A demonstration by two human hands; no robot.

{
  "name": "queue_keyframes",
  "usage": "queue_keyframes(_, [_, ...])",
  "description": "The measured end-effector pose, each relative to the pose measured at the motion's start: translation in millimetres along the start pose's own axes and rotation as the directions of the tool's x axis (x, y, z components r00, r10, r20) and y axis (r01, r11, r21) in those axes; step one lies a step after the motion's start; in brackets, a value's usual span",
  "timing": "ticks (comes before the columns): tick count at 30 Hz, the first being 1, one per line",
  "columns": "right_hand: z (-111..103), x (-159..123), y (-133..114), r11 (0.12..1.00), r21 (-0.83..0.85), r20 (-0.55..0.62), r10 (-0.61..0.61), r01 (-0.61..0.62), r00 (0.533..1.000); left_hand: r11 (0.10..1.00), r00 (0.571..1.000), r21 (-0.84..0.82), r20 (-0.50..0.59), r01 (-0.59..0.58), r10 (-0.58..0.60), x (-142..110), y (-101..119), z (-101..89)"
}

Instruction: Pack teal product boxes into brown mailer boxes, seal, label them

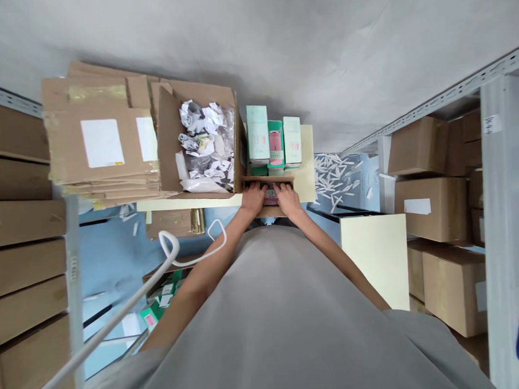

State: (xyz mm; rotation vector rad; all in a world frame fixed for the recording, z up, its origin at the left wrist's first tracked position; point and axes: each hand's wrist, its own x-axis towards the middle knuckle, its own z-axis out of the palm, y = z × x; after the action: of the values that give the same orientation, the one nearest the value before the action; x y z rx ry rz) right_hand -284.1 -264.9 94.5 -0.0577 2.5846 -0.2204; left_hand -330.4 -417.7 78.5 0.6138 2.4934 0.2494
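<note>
At the table's front edge, close to my body, stands a small open cardboard box (271, 212). A dark pinkish item in clear plastic (270, 196) lies inside it. My left hand (253, 198) reaches into the box's left part, with its fingers bent around the item's left side. From the right, my right hand (288, 200) does the same at the other side. Both sets of fingertips are partly hidden in the box. Just behind stand two pale green cartons, a left carton (257, 132) and a right carton (292, 140), with an open green carton showing a pink front (276, 143) between them.
A large open carton (167, 135) of crumpled paper stands left, beside stacked flattened cardboard (98, 104). A white bent tube (130, 297) crosses the lower left. Shelves of cardboard boxes (432, 210) flank both sides. White strips (334, 177) litter the blue floor beyond the table (307, 164).
</note>
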Motion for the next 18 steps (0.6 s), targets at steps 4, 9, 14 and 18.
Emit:
queue_keyframes(4, [-1.4, 18.7, -6.9, 0.998, -0.024, 0.045, 0.058, -0.057, 0.997, 1.000, 1.000, -0.021, -0.006, 0.003, -0.003, 4.0, 3.8, 6.5])
queue_keyframes(9, [-10.3, 20.7, -10.6, 0.998, -0.014, 0.068, 0.069, -0.068, 0.995, 0.994, 0.996, -0.102, -0.084, -0.038, 0.030, -10.1, -3.1, 10.1])
queue_keyframes(14, [-10.2, -21.7, 1.0, 0.994, 0.100, -0.068, 0.058, -0.051, 0.996, 0.976, 0.965, -0.195, -0.258, -0.092, 0.039, -49.4, -26.6, 5.5])
queue_keyframes(18, [-7.4, -45.8, 17.1, 0.927, 0.217, -0.157, 0.343, -0.306, 0.926, 0.947, 0.937, -0.316, -0.344, -0.054, -0.061, -81.5, -34.6, 9.1])
